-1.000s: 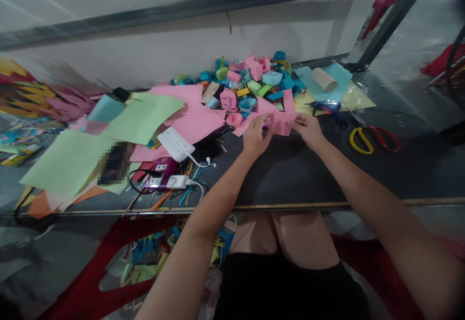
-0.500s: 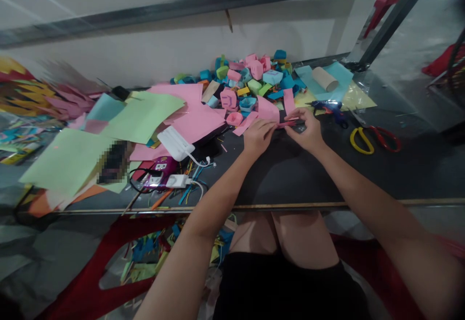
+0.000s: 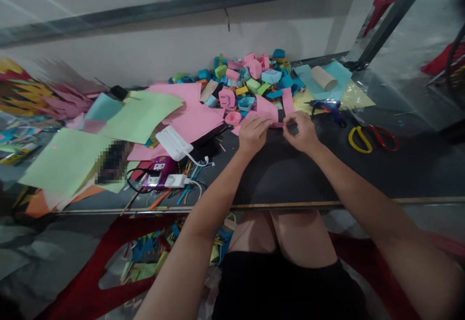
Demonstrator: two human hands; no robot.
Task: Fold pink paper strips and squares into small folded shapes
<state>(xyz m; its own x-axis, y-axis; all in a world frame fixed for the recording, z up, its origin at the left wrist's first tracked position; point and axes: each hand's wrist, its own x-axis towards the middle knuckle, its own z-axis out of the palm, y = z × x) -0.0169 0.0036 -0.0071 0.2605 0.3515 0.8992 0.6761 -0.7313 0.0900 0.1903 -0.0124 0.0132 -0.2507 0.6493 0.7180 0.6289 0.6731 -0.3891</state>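
Observation:
A narrow pink paper strip (image 3: 277,125) spans the small gap between my two hands over the dark table. My left hand (image 3: 254,135) is closed, its fingers pinching the strip's left end. My right hand (image 3: 301,132) has thumb and forefinger curled into a ring, their tips pinched at the right end. Just beyond the hands lie a wider pink paper piece (image 3: 267,108) and a short upright pink strip (image 3: 288,101). Behind them is a pile of small folded paper boxes (image 3: 255,69) in pink, blue, green and yellow.
To the right lie scissors (image 3: 374,136) with yellow and red handles, a blue glue gun (image 3: 329,105) and a cardboard tube (image 3: 324,78). Leftward are green paper sheets (image 3: 65,160), pink sheets (image 3: 199,121), a white power bank (image 3: 174,142) and a purple power strip (image 3: 160,170).
The right hand's fingers have curled in more tightly around the strip's end, and less of the pink strip shows. The left hand has shifted very slightly.

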